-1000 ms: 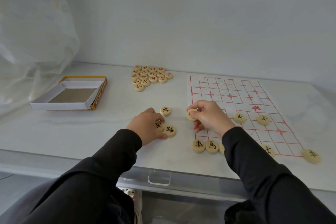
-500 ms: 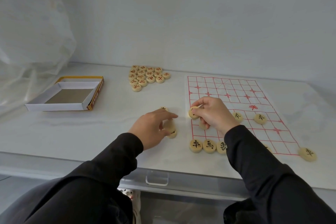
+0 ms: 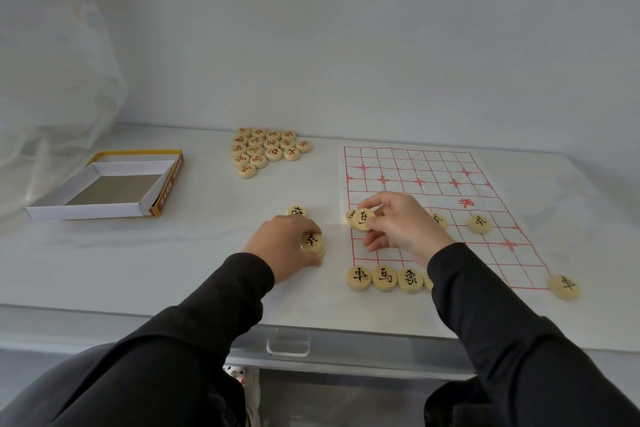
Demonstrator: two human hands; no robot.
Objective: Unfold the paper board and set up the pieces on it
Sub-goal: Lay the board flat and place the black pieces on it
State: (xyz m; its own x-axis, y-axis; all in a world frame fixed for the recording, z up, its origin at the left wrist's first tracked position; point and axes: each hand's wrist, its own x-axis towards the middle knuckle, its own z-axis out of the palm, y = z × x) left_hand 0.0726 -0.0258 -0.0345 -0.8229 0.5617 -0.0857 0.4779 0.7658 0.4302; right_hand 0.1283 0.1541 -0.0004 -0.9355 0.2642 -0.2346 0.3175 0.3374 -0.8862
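Note:
The paper board (image 3: 433,166), white with a red grid, lies unfolded on the right of the table. My right hand (image 3: 401,222) pinches a black-lettered wooden piece (image 3: 363,218) over the board's left edge, with another piece just behind it. My left hand (image 3: 284,246) grips a small stack of black pieces (image 3: 311,241) left of the board. One black piece (image 3: 297,211) lies loose beyond that hand. Three black pieces (image 3: 384,278) line the board's near edge, one more (image 3: 564,286) sits at its near right corner, and two pieces (image 3: 479,224) stand on the grid.
A cluster of red-lettered pieces (image 3: 266,151) lies at the back centre of the white table (image 3: 138,253). An open white and yellow box (image 3: 110,189) sits at the left. A sheer curtain (image 3: 52,80) hangs at far left. A drawer handle (image 3: 289,345) shows under the table edge.
My left hand has gathered the loose black pieces into a stack and grips it. My right hand has turned its piece so its black character faces up.

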